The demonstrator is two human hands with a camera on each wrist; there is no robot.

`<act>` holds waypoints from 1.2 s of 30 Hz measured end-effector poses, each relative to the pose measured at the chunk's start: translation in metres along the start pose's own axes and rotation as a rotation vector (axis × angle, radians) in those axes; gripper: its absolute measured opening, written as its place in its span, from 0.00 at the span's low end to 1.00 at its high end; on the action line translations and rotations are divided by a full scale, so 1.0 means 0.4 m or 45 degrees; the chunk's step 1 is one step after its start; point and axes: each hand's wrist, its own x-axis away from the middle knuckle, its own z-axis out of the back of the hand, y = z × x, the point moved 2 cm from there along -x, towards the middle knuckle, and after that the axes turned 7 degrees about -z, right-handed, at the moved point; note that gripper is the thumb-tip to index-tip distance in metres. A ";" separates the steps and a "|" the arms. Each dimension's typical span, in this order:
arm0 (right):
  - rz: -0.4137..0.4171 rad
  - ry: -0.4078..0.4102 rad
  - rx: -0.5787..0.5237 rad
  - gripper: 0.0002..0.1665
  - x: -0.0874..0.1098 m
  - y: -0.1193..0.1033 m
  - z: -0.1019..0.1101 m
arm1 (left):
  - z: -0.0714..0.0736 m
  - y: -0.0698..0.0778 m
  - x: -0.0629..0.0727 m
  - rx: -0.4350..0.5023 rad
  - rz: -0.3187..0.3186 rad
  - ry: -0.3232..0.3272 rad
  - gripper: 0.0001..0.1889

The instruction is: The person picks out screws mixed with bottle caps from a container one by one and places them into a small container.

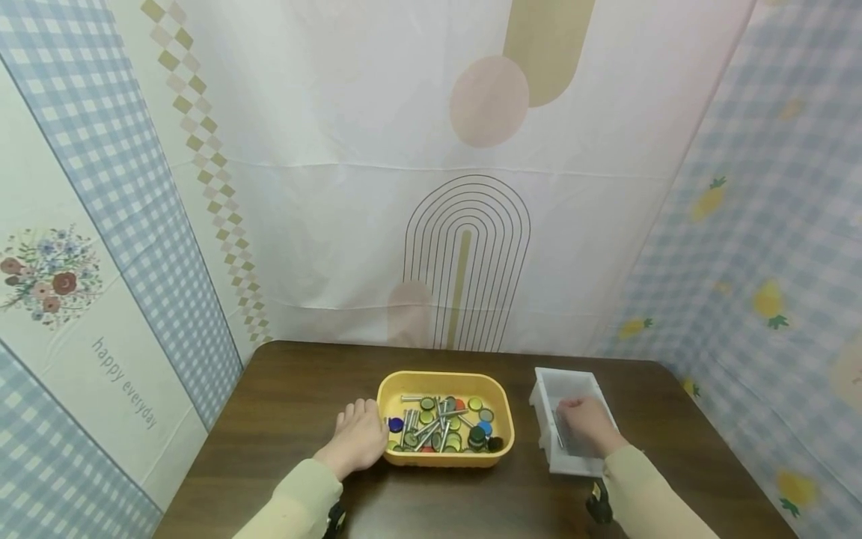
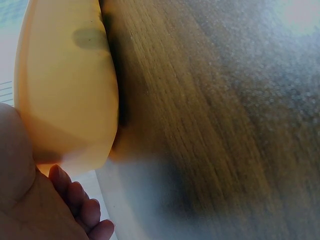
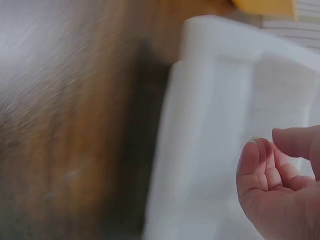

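A yellow plastic tub (image 1: 444, 461) holds a mix of metal bolts (image 1: 431, 430) and bottle caps (image 1: 477, 433) in several colours. At its left end is my left hand (image 1: 360, 438), gripping the rim; the left wrist view shows curled fingers (image 2: 89, 212) by the tub's outer wall (image 2: 70, 95), the thumb side over the edge. My right hand (image 1: 592, 423) reaches into the white bin (image 1: 572, 466) on the right. In the right wrist view its thumb and fingers curl loosely, a gap between them, nothing visible held. A thin bolt (image 1: 560, 433) lies by the bin's left wall.
Both containers stand on a dark brown wooden table (image 1: 303, 382), with a strip of tabletop between them. Patterned cloth (image 1: 337, 224) hangs behind the table and along both sides.
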 end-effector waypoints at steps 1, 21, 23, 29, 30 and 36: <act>0.007 0.006 0.000 0.18 0.003 -0.012 0.006 | 0.000 0.000 0.000 0.000 0.002 -0.003 0.10; 0.040 -0.159 -0.342 0.20 0.059 -0.244 -0.063 | -0.003 -0.005 -0.001 0.001 0.014 -0.007 0.10; 0.064 -0.187 -0.333 0.19 0.061 -0.261 -0.087 | -0.004 -0.006 0.000 0.002 0.012 -0.005 0.10; 0.127 -0.283 -0.325 0.15 0.069 -0.297 -0.154 | -0.005 -0.006 0.001 0.011 0.000 -0.001 0.10; 0.149 -0.294 -0.307 0.15 0.070 -0.302 -0.164 | -0.004 -0.006 0.001 0.012 -0.002 -0.001 0.10; 0.264 -0.370 -0.174 0.09 0.072 -0.312 -0.222 | 0.000 -0.004 0.003 0.016 -0.010 -0.007 0.10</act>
